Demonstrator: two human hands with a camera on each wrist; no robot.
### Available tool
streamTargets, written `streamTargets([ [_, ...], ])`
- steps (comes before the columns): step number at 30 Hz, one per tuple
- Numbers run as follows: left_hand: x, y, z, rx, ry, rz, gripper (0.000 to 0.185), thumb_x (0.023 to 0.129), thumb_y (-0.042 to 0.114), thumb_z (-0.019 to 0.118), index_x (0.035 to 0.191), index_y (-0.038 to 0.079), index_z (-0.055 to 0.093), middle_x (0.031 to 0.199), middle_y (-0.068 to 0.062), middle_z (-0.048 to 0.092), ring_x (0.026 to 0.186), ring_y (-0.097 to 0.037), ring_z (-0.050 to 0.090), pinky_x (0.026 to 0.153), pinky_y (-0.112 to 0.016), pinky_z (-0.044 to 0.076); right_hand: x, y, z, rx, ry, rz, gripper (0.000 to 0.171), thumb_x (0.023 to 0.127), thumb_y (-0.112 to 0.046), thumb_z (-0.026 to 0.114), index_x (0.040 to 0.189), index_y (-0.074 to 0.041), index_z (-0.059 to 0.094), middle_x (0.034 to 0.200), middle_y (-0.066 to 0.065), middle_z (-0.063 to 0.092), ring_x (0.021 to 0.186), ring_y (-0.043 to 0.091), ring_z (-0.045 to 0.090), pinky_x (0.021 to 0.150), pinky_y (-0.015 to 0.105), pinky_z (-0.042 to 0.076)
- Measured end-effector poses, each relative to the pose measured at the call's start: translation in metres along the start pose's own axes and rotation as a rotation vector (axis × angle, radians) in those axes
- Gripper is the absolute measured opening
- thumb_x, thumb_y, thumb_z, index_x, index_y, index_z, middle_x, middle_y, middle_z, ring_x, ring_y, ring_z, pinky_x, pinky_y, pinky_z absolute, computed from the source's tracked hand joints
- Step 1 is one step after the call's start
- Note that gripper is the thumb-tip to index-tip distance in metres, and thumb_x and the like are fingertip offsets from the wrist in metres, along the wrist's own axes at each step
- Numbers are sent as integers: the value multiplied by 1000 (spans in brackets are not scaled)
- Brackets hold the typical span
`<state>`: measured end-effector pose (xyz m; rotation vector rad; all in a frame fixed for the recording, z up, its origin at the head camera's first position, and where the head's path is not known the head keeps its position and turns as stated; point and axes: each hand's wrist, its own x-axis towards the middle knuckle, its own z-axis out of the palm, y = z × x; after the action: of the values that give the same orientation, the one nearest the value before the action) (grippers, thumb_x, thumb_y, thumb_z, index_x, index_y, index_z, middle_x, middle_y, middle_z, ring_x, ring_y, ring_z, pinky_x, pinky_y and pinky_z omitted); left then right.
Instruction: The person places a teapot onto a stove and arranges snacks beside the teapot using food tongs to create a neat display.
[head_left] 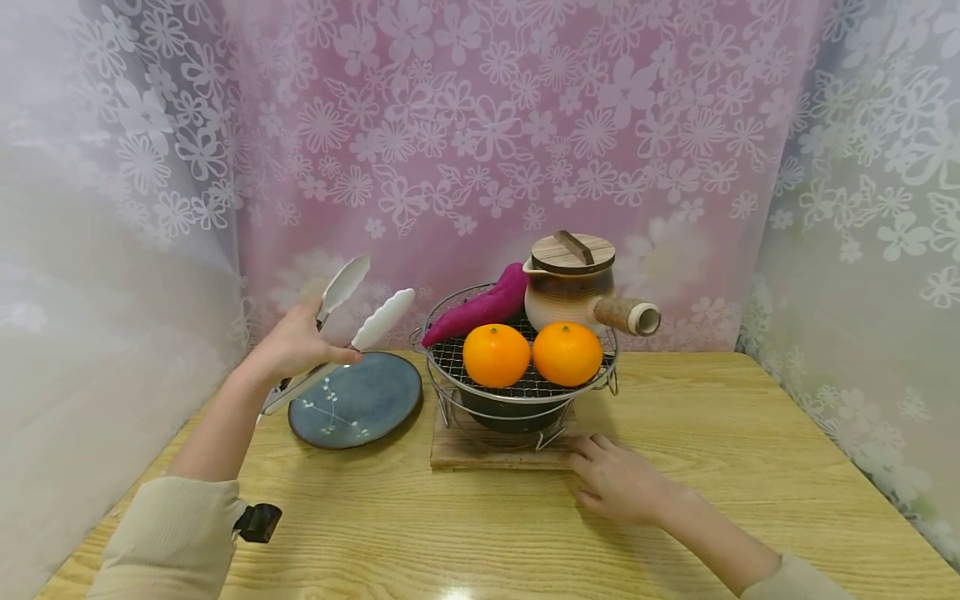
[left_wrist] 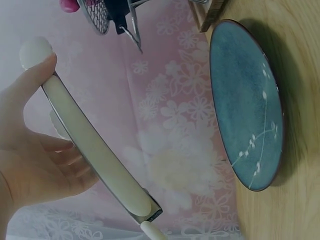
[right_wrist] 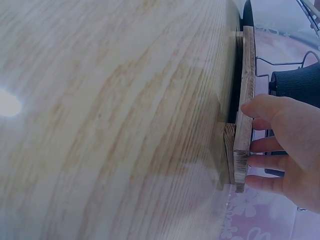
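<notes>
White-handled metal tongs (head_left: 352,321), centre-left in the head view above the blue plate (head_left: 356,400), are gripped by the left hand (head_left: 296,346); the right hand (head_left: 618,482) lies flat, fingers straight. Left wrist view: thumb pressing a smooth arm of the tongs (left_wrist: 95,150), which look light, springy and likely slippery, best held mid-handle. Right wrist view: fingertips (right_wrist: 260,107) touch the wooden board (right_wrist: 245,100) at right.

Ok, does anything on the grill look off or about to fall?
The purple sweet potato lies tilted, its lower tip poking past the wire grill's rim. Both oranges and the clay pot sit steadily.

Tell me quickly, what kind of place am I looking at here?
Probably a staged tabletop set, not a real kitchen: a wooden table walled by floral curtains, with a small grill rack holding food.
</notes>
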<state>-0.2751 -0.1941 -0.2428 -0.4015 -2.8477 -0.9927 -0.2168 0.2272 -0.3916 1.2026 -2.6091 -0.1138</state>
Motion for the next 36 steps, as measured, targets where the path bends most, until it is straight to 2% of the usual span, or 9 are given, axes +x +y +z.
streamTargets([
  [3,-3,-2,2,27,-12,-19,105,64,40,83,140,-3,24,124,-22,45,106,-35,46,86,-52,38,0,0,1,3,8,-3,34,80,-22,68,110,-6,61,101,6,54,93,25,53,82,39,45],
  [6,-5,-5,4,52,-20,-30,104,63,44,82,138,-5,28,124,-24,46,104,-35,49,85,-51,39,0,0,1,2,18,-6,33,80,-22,68,108,-6,61,100,6,54,92,25,53,81,39,45],
  [10,-9,-10,6,72,-26,-38,108,63,47,81,139,-7,26,128,-26,43,108,-37,47,86,-53,39,0,0,1,-5,23,-10,33,79,-22,69,107,-6,61,99,6,54,91,25,53,80,39,45],
  [15,-16,-17,6,116,-36,-54,111,63,48,81,138,-11,25,121,-28,47,101,-36,49,80,-50,41,0,0,0,-11,19,-12,34,80,-24,69,107,-6,61,99,6,53,90,25,53,80,39,45],
  [23,-24,-22,10,114,-62,-39,109,63,44,82,136,-14,25,118,-29,48,92,-33,52,76,-47,43,0,0,1,-18,27,-16,33,79,-24,69,107,-7,61,98,6,53,90,24,53,80,39,45],
  [31,-30,-29,21,108,-68,-2,109,61,43,83,133,-18,28,121,-32,48,108,-42,49,86,-56,40,0,0,1,-22,22,-15,33,80,-24,68,107,-6,61,98,6,53,90,24,53,80,39,45],
  [36,-33,-34,25,77,-63,19,105,59,40,85,131,-15,33,120,-28,51,109,-39,50,88,-55,39,0,0,1,-22,26,-17,32,80,-23,68,106,-6,61,98,6,54,90,24,53,80,39,45],
])
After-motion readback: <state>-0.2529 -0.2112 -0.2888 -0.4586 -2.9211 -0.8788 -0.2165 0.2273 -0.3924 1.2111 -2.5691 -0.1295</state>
